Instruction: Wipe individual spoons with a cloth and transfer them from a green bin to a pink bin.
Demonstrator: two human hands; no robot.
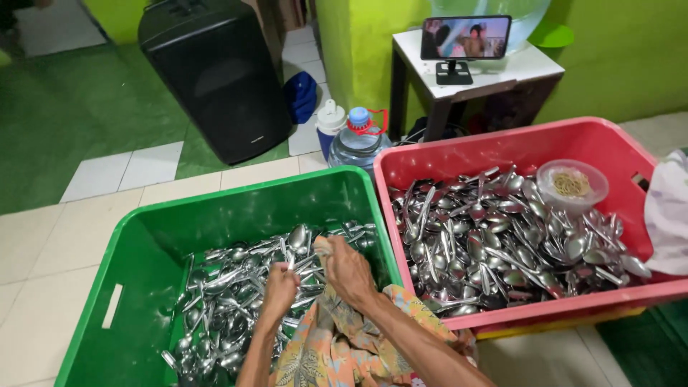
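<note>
On tiled floor (72,236), both hands' fingers (287,269) grip spoons (222,287) (green crate (143,244)).

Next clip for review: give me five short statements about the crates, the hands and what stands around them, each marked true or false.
1. Both hands, left hand and right hand, are inside the green crate. True.
2. The red crate is empty. False: it holds a heap of metal spoons.
3. A clear round container sits on the spoons in the red crate. True.
4. The phone on its stand lies on the floor. False: it stands on a small white table.
5. The black speaker stands to the right of the red crate. False: it stands on the floor beyond the green crate, to the left.
</note>
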